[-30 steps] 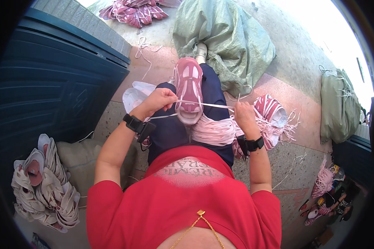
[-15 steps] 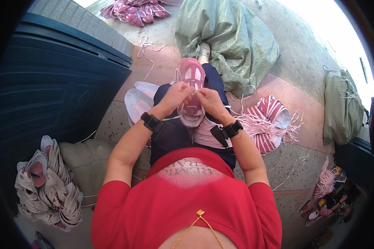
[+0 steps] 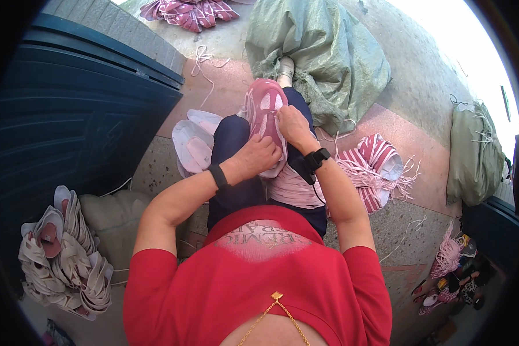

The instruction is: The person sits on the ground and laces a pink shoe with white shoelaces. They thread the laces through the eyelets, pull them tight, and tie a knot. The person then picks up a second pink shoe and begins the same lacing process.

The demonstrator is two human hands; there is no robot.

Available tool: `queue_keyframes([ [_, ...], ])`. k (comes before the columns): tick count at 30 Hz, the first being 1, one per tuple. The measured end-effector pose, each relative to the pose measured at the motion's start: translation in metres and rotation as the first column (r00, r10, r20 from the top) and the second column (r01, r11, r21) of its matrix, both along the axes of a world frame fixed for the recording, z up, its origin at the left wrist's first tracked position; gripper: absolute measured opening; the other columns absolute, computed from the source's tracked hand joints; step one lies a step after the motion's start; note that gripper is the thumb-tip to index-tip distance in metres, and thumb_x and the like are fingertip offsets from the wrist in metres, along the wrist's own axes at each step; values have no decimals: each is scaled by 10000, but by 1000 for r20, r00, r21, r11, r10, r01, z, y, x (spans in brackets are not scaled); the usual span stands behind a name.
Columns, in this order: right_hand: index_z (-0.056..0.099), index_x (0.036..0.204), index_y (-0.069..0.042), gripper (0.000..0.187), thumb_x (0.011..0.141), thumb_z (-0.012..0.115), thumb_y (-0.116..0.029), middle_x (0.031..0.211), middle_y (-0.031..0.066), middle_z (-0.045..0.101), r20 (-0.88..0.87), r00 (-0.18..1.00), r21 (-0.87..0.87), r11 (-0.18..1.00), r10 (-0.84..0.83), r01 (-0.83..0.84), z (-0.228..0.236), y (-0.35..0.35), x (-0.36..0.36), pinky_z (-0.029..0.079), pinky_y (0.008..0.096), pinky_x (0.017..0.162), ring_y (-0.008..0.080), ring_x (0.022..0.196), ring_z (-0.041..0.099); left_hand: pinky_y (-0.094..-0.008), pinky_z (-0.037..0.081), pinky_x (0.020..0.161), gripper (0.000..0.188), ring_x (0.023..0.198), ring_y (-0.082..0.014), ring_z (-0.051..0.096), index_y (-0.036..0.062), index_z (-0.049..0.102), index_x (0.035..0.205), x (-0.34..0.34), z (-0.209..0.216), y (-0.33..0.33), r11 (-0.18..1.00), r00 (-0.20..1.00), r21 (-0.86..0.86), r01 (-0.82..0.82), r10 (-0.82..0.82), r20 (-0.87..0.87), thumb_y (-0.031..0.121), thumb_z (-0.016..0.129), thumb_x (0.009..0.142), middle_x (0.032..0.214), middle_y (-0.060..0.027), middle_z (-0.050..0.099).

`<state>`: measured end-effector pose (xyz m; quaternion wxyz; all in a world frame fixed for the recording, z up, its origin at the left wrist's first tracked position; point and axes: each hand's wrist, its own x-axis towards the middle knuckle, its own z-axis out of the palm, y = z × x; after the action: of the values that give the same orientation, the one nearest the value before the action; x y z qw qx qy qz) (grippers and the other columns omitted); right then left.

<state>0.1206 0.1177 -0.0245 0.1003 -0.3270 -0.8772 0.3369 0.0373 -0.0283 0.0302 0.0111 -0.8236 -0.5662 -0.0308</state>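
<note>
A pink shoe upper (image 3: 266,104) with white patches rests across my knees, its toe pointing away from me. Curled fingers of my left hand (image 3: 258,155) press together over the near part of the upper and cover its opening. Further up, at its right edge, my right hand (image 3: 294,128) is closed in a pinch; what lies between the fingertips in either hand is too small to make out. A bundle of pink laces (image 3: 292,187) lies on my right thigh, below my right forearm.
Striped pink-and-white uppers (image 3: 380,158) with loose laces lie right of my leg. Pale uppers (image 3: 191,144) sit left of my knee, and a beige stack (image 3: 66,259) stands lower left. A big green sack (image 3: 323,63) is ahead, another sack (image 3: 473,153) far right. A dark blue door (image 3: 81,109) stands left.
My hands have separated. The left has come down toward the near end of the upper, turning over it; the right has shifted slightly up and right to its edge.
</note>
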Motion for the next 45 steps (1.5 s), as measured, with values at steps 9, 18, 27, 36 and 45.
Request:
queue_keyframes([
  [9, 673, 814, 3, 209, 804, 602, -194, 714, 185, 644, -95, 995, -361, 930, 42, -74, -7, 18, -6, 487, 372, 645, 306, 687, 635, -316, 384, 683, 229, 826, -193, 514, 67, 566, 965, -3, 8, 2, 994, 996, -106, -5, 14, 86, 165, 578, 758, 788, -24, 548],
  [18, 684, 847, -7, 137, 777, 657, -122, 715, 85, 665, -183, 962, -537, 840, -204, 76, 1, 0, -8, 479, 273, 629, 139, 653, 615, -444, 448, 792, 422, 905, -381, 544, 9, 467, 1194, -69, -14, 49, 842, 631, -316, -436, 537, 560, -11, 527, 778, 969, -188, 587],
  [27, 605, 987, -5, 211, 892, 471, -138, 870, 212, 644, -292, 931, -476, 878, -217, 55, -10, -5, -9, 491, 402, 716, 351, 819, 632, -451, 460, 795, 459, 899, -397, 562, -2, 425, 1205, -51, -23, 66, 885, 815, -305, -351, 449, 367, -19, 527, 757, 942, -242, 594],
  [36, 610, 1027, 19, 339, 790, 650, -221, 755, 125, 656, 52, 999, -539, 842, 1, 28, 58, 57, 93, 489, 331, 643, 221, 697, 638, -478, 483, 704, 136, 755, -389, 585, -4, 585, 729, -175, 54, 2, 770, 782, -136, -623, 619, -80, 125, 541, 725, 739, -209, 603],
  [45, 556, 1044, -17, 198, 916, 579, -166, 549, -67, 274, -378, 134, -926, 376, -916, -39, 100, 150, 408, 240, 191, 394, 35, 451, 273, -461, 468, 813, 332, 1012, -384, 578, 3, 576, 1110, -409, 376, -470, -171, -104, 689, -704, 985, 139, 158, 389, 884, 1117, -226, 589],
])
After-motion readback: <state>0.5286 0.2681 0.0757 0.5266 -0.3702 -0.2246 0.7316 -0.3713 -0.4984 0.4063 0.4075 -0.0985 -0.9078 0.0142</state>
